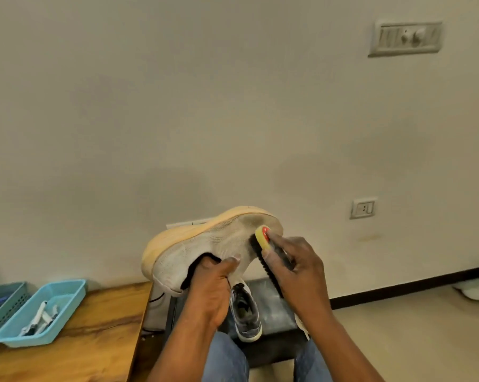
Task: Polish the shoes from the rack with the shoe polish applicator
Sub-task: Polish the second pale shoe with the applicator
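Brush against an upturned sneaker, bristles partly hidden

The right hand (293,267) curled round the shoe brush (268,257), covering most of its handle; the left hand (213,288) gripped the pale, orange-soled sneaker (205,244) by its opening, fingers lost inside. Beneath both hands a grey shoe (245,312) sat on a dark stool (274,307); left of them, a blue tray (44,312) held blurred items.

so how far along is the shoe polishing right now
Done: one white shoe is off the rack, sole up, the left hand gripping its opening. In hand: the right hand holds the brush against the toe, where a dark smudge still shows. Left: the rest of this shoe, plus the grey shoe lying below, which nothing is touching. Whether that one was polished already, I can't tell.
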